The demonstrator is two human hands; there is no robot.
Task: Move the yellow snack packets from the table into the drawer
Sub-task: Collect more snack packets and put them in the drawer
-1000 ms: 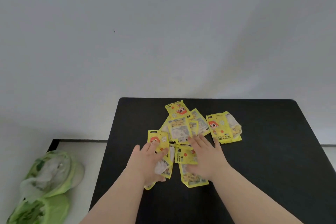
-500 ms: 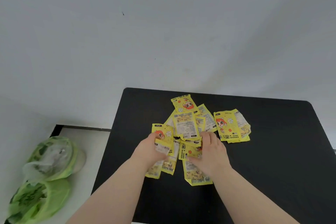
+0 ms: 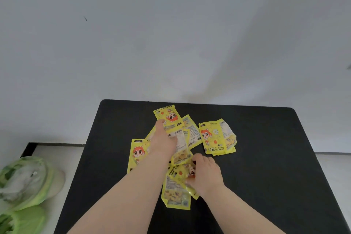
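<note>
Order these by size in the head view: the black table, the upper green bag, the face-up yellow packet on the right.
1. black table
2. upper green bag, though the frame edge cuts it
3. yellow packet

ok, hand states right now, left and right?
Left hand: open, resting flat on the packet pile.
Right hand: grips a yellow packet.

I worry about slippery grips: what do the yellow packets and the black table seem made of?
The yellow packets: likely thin plastic film, glossy, since they crinkle and show sheen. The black table: matte, faintly textured surface, no glare; material unclear, perhaps laminate.
</note>
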